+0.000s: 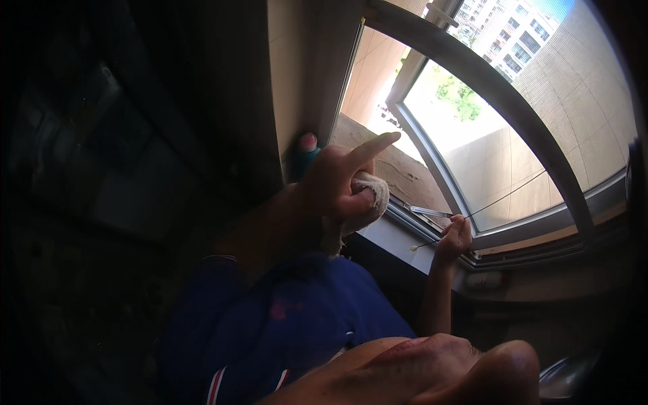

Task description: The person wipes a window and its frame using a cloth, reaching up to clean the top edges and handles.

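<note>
My left hand [336,177] grips a bunched white cloth [377,197] that wraps over its curled fingers and hangs down below. Its index finger is stretched out towards the opening of the window. Further right, my right hand [457,235] pinches a thin dark rod or wire [506,196] with a small pale tip [414,248] at its lower end. That hand is beside the lower corner of the outward-swung window sash [435,164]. A metal window stay [430,210] spans from the sill track to the sash, just left of the right hand.
A teal bottle with a pink cap [309,143] stands behind my left hand. The fixed window frame [498,76] curves across the view. A white and red object [486,279] lies right of my right hand. Outside are a tiled wall [582,96] and a tall building [519,43].
</note>
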